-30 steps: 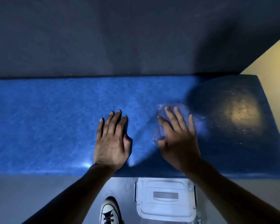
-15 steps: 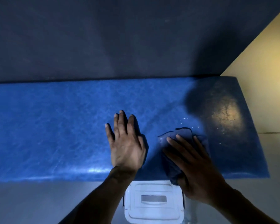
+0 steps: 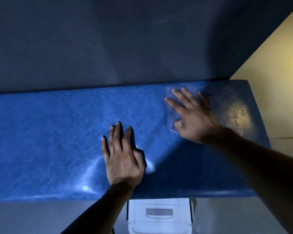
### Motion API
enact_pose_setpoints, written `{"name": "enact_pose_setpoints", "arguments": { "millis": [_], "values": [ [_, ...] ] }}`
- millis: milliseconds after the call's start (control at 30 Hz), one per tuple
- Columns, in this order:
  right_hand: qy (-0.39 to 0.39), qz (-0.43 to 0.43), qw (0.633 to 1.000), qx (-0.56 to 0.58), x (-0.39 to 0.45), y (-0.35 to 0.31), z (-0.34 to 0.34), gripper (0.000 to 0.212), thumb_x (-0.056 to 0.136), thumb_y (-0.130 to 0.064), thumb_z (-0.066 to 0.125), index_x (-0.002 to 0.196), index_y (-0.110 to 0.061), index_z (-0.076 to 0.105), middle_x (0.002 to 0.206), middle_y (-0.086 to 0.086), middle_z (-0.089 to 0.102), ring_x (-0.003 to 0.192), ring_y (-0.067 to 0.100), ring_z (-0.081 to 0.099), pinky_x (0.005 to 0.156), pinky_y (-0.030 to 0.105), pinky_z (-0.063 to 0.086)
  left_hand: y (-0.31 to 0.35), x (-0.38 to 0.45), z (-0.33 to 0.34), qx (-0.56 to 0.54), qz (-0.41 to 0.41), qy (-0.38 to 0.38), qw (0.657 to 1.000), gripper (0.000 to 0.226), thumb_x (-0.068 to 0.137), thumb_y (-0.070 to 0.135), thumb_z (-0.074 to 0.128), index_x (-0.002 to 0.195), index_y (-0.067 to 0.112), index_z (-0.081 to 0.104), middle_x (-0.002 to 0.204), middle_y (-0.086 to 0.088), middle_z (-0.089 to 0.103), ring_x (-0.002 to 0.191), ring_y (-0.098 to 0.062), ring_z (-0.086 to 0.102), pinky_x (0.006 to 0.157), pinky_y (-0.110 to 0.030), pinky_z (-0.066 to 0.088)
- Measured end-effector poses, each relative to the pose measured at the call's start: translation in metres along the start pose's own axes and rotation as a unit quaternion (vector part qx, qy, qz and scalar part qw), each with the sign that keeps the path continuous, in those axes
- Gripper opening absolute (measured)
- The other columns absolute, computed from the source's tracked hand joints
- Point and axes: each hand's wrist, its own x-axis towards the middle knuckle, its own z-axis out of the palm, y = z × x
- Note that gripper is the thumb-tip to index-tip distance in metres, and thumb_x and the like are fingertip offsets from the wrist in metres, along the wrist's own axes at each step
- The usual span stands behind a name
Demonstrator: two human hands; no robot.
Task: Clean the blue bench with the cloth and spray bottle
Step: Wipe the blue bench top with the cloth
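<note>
My right hand [image 3: 191, 115] presses flat on the cloth [image 3: 172, 115], my left hand [image 3: 122, 157] braces open on the blue bench [image 3: 49, 141]; sliding on wet droplets [image 3: 233, 114] could skid the cloth off the end.

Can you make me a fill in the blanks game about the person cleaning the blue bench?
1. The cloth is under the person's ____ hand.
2. The left hand lies flat on the bench, and it holds ____.
3. The wet, shiny patch is near the bench's ____ end.
4. The white box on the floor sits ____ the bench's front edge.

Missing words: right; nothing; right; below
</note>
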Motion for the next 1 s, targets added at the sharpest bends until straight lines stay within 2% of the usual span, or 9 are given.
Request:
{"name": "enact_pose_setpoints", "arguments": {
  "millis": [67,167,233,367,500,633,800,933,1000],
  "values": [
    [0.011,0.063,0.998,0.015,0.015,0.001,-0.002,0.078,0.076,-0.041,0.035,0.153,-0.028,0.045,0.166,0.002,0.032,0.156,0.023,0.023,0.124,0.057,0.017,-0.001,0.000,0.000,0.002,0.001,0.003,1.000,0.070,0.083,0.028,0.042,0.151,0.013,0.047,0.169,-0.015,0.032,0.160,-0.031,0.023,0.129,-0.059,0.012],
    [-0.020,0.203,0.976,0.075,0.024,-0.007,-0.002,0.078,0.083,-0.043,0.038,0.159,-0.029,0.026,0.171,0.003,0.012,0.159,0.024,0.002,0.125,0.058,0.001,-0.001,0.000,0.001,0.004,0.006,0.010,1.000,0.069,0.084,0.028,0.042,0.151,0.012,0.046,0.169,-0.016,0.032,0.160,-0.032,0.023,0.129,-0.059,0.012],
    [-0.004,0.232,0.969,0.087,0.015,-0.013,0.000,0.078,0.083,-0.044,0.033,0.159,-0.028,0.028,0.171,0.004,0.012,0.159,0.026,0.002,0.125,0.060,-0.001,-0.002,0.000,0.001,0.003,0.005,0.009,1.000,0.068,0.085,0.028,0.041,0.150,0.011,0.046,0.168,-0.016,0.032,0.160,-0.032,0.023,0.130,-0.058,0.012],
    [0.052,0.205,0.975,0.062,-0.028,-0.021,0.006,0.080,0.075,-0.042,0.031,0.150,-0.022,0.049,0.166,0.010,0.030,0.156,0.032,0.021,0.123,0.064,0.010,0.000,-0.002,-0.003,0.009,-0.005,-0.004,1.000,0.068,0.085,0.029,0.042,0.151,0.012,0.046,0.168,-0.016,0.032,0.160,-0.031,0.023,0.130,-0.058,0.012],
    [0.076,0.143,0.985,0.050,-0.093,-0.031,0.007,0.069,0.075,-0.038,0.057,0.142,-0.021,0.060,0.162,0.009,0.040,0.154,0.029,0.030,0.122,0.063,0.016,0.001,-0.004,-0.010,0.005,0.001,-0.025,1.000,0.070,0.086,0.032,0.038,0.152,0.011,0.043,0.169,-0.018,0.030,0.160,-0.034,0.021,0.129,-0.060,0.012],
    [0.040,0.076,0.995,0.052,-0.141,-0.025,0.004,0.073,0.069,-0.038,0.053,0.140,-0.027,0.060,0.162,0.001,0.041,0.154,0.023,0.031,0.121,0.063,0.020,0.016,-0.007,-0.015,-0.028,-0.006,-0.051,0.998,0.071,0.088,0.037,0.032,0.154,0.011,0.039,0.170,-0.018,0.027,0.161,-0.035,0.017,0.129,-0.061,0.009],
    [0.017,-0.049,0.997,0.055,-0.179,0.006,-0.001,0.075,0.062,-0.033,0.056,0.137,-0.026,0.062,0.162,-0.001,0.039,0.154,0.023,0.029,0.118,0.064,0.025,0.082,-0.019,0.000,-0.035,0.078,-0.064,0.994,0.066,0.093,0.037,0.037,0.155,0.015,0.042,0.171,-0.015,0.028,0.161,-0.034,0.020,0.128,-0.063,0.013],
    [-0.005,-0.098,0.994,0.048,-0.198,0.036,-0.006,0.073,0.068,-0.032,0.059,0.141,-0.026,0.057,0.165,-0.001,0.034,0.157,0.022,0.020,0.124,0.058,0.016,0.133,-0.026,0.016,-0.023,0.090,-0.062,0.994,0.061,0.098,0.038,0.036,0.155,0.018,0.042,0.172,-0.013,0.027,0.162,-0.032,0.016,0.128,-0.063,0.012],
    [-0.021,-0.110,0.993,0.042,-0.197,0.044,-0.007,0.075,0.069,-0.034,0.059,0.143,-0.027,0.055,0.166,-0.002,0.031,0.157,0.022,0.018,0.123,0.060,0.017,0.137,-0.027,0.020,-0.019,0.080,-0.054,0.995,0.061,0.098,0.038,0.036,0.156,0.018,0.042,0.172,-0.012,0.026,0.162,-0.031,0.015,0.128,-0.062,0.011]
  ]
}}
